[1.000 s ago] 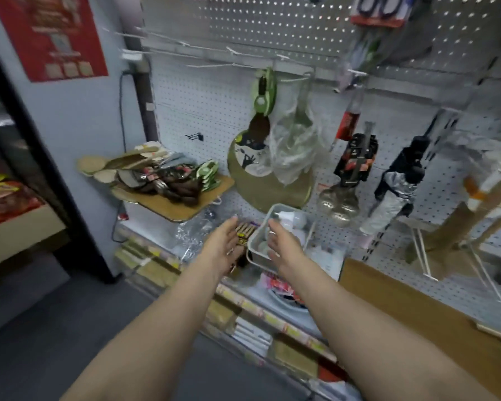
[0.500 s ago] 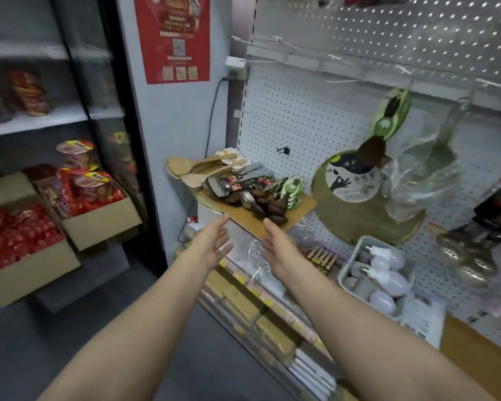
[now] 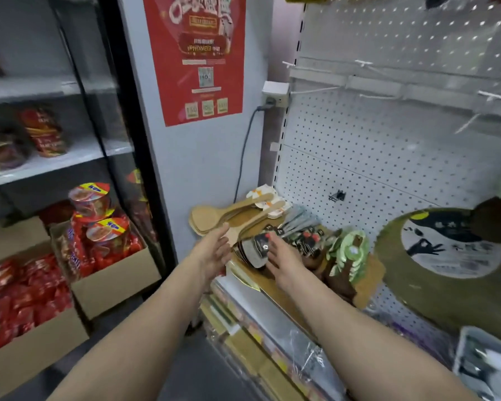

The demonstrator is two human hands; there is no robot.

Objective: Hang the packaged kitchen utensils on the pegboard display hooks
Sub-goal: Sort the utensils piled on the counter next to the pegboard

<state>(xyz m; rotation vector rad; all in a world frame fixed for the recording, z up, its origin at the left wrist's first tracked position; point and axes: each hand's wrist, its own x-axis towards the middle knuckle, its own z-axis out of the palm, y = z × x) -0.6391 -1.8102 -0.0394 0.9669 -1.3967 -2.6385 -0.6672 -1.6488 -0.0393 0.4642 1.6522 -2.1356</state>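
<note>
Utensils (image 3: pixel 275 227) heaped on wooden board (image 3: pixel 275 280) below pegboard (image 3: pixel 388 157).

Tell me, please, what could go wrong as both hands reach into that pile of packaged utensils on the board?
The wooden spoons overhang the left edge of the board; the open left hand beside them might knock them off. The right hand lies on a jumbled heap of metal utensils, so pulling one could drag others off. The board itself juts past the shelf and might tip if pressed.

Red poster (image 3: pixel 198 53), white dotted pegboard (image 3: pixel 388 157), pale wooden spoons (image 3: pixel 214 217), possibly green-carded utensils (image 3: pixel 349 250), red snack packs (image 3: pixel 21 287)
</note>
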